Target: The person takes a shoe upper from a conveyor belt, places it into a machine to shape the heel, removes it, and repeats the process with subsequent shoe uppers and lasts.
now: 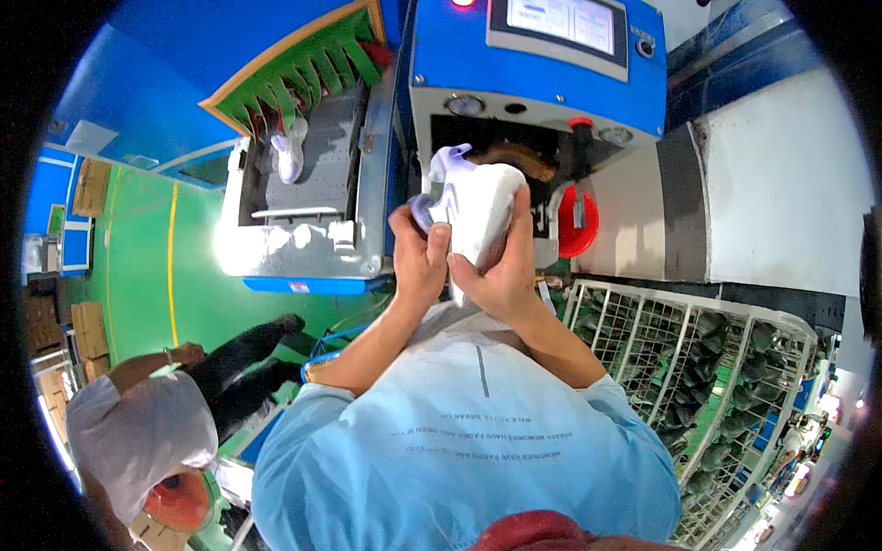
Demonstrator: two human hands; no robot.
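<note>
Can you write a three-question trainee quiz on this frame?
1. True or false: both hands grip the white shoe.
2. What stands to the person's right? A) a wire rack of dark pieces B) a sink C) a ladder
3. Fill in: the shoe is held in front of the ____ machine with a screen.

Key: 1 true: the left hand and right hand both clasp it. 2 A. 3 blue.
</note>
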